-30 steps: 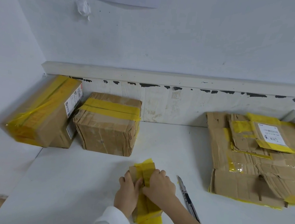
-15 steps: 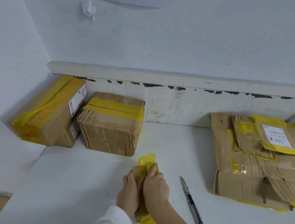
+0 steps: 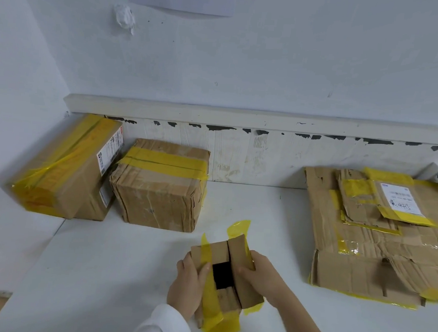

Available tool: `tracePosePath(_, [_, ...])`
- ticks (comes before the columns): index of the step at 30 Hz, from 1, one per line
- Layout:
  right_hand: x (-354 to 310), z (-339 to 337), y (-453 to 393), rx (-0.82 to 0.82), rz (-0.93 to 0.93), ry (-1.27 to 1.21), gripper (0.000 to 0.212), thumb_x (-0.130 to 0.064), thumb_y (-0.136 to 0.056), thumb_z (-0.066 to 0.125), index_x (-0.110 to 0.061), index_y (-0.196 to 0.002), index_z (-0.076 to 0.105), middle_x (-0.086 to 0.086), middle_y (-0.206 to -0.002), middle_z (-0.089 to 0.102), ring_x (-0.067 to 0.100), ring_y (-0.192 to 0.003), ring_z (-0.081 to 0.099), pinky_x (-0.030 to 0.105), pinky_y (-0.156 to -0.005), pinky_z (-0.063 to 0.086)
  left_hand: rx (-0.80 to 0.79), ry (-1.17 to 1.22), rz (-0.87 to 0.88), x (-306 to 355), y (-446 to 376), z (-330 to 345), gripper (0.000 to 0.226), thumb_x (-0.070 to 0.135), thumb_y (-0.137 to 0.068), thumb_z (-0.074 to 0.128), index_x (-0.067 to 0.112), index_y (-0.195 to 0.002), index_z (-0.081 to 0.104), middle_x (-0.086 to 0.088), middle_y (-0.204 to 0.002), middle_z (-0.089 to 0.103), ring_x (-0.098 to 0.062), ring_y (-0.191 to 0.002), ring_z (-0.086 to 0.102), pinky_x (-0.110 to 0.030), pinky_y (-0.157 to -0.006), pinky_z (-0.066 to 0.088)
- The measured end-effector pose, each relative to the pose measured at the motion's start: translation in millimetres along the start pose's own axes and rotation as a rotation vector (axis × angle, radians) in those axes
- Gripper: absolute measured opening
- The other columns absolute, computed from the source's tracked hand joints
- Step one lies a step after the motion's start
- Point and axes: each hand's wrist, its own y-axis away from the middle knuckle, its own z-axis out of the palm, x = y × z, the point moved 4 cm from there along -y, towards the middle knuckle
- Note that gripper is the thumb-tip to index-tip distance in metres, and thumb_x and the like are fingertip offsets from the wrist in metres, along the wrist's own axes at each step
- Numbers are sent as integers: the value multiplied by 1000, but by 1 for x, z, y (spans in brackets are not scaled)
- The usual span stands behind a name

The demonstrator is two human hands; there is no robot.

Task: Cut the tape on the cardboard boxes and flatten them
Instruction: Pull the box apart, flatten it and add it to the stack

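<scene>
A small cardboard box (image 3: 220, 252) with loose yellow tape stands on the white table (image 3: 99, 274) in front of me. Its two top flaps are parted, and a dark gap shows between them. My left hand (image 3: 186, 286) grips the left flap and side. My right hand (image 3: 263, 274) grips the right flap, thumb on its inner edge. The knife is hidden from view.
Two taped boxes sit at the back left: a long one (image 3: 66, 167) leaning at the corner and a squarer one (image 3: 161, 187) beside it. A pile of flattened cardboard (image 3: 379, 241) lies at the right. A low wall ledge (image 3: 243, 115) runs behind.
Both hands pulled the small box's top flaps apart, so its dark inside now shows. The knife that lay to the right of my hands is no longer visible.
</scene>
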Motion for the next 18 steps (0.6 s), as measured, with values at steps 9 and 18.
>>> tracePosePath(9, [-5,7,-1,65,-42,170,18,-19,-97,44,-9,-111,43,6,-107,56,13,-81,45,18,-52,30,176,-670,92,32,6,-5,91,71,-85,37,5,-144,16,-3,-127,35,-15,-111,51,-27,-79,41])
tracePosePath(18, [1,4,-1,89,-61,152,9,-19,-97,43,-13,-98,37,-7,-81,45,10,-72,44,14,-52,33,-48,-141,129,32,11,-27,51,25,-90,49,15,-137,33,-1,-116,51,-20,-103,58,-24,-79,46])
